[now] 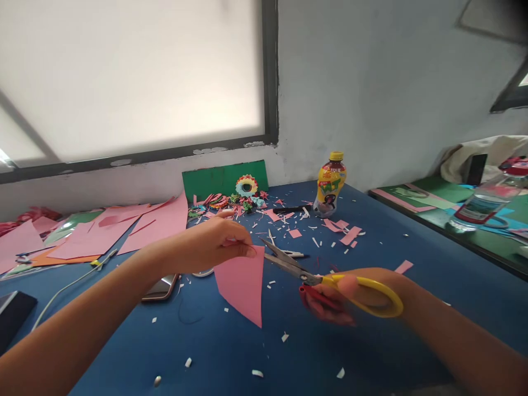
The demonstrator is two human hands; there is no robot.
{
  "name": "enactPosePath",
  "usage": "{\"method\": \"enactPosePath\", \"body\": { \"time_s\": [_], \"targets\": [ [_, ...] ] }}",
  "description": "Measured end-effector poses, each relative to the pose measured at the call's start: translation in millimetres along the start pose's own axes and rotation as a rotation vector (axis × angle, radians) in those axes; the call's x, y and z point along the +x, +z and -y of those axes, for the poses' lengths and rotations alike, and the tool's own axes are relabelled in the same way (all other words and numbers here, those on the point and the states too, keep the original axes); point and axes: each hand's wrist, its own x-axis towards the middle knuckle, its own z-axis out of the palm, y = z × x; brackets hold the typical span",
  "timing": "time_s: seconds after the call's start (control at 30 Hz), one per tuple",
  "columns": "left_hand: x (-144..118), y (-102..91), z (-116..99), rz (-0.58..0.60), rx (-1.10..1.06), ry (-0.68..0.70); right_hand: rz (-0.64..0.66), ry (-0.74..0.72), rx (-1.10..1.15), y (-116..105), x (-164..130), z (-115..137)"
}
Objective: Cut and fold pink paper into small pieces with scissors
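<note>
My left hand (214, 245) pinches the top edge of a pink paper triangle (243, 283), which hangs point-down above the blue table (231, 352). My right hand (358, 294) grips yellow-and-red handled scissors (313, 275). Their blades are spread apart and point left toward the paper's upper right corner, just short of it.
Pink paper sheets (124, 228) lie at the back left, with a phone (160, 287) and a white cable (70, 283) near my left arm. Small folded paper pieces (231, 201), a green card (225, 179) and a yellow-capped bottle (330, 184) stand by the wall. Paper scraps litter the table. Another table (454, 214) is to the right.
</note>
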Motion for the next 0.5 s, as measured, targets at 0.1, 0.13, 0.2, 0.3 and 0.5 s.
{"method": "enactPosePath", "body": {
  "time_s": [0.1,0.13,0.2,0.3,0.5],
  "targets": [
    [1,-4.3,3,0.089,-0.015,0.007,0.016,0.005,-0.043,1,1,2],
    [2,-5.8,3,0.111,-0.032,0.001,0.031,0.011,-0.033,2,2,2],
    [3,-8.4,4,0.157,-0.059,-0.025,0.045,0.03,0.002,5,3,3],
    [4,-9.8,3,0.199,-0.086,-0.084,0.039,0.088,0.071,10,5,3],
    [-11,3.6,5,-0.125,-0.068,-0.158,0.018,0.076,0.087,12,8,6]
  ]
}}
